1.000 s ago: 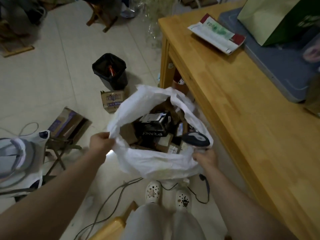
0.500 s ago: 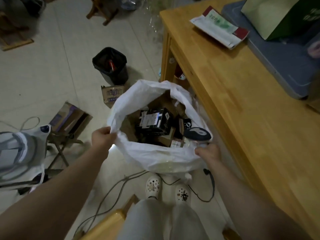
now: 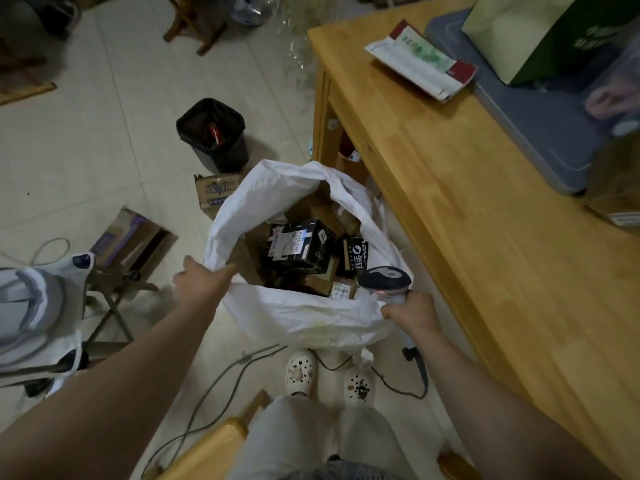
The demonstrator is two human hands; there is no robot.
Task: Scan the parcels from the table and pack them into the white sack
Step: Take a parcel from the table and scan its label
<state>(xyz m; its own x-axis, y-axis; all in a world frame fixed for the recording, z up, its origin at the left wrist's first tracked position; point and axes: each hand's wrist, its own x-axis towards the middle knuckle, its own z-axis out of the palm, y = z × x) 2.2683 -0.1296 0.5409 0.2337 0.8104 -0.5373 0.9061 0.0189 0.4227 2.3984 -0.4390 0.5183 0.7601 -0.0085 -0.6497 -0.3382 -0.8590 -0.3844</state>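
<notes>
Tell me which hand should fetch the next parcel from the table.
Left, probably. The left hand grips only the rim of the white sack, while the right hand holds the scanner too, though the table lies on the right.

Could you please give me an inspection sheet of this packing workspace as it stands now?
Surface: wooden table, beside the sack, carrying a grey mat.
Job's things: white sack open on the floor, holding a black parcel and brown boxes; flat mailer on the table.
Clutter: black bin and cartons on the floor.
Hands: left hand grips the sack's rim; right hand holds the scanner.
Cables: dark cable and grey cable near the feet.
Surroundings: tiled floor.
</notes>
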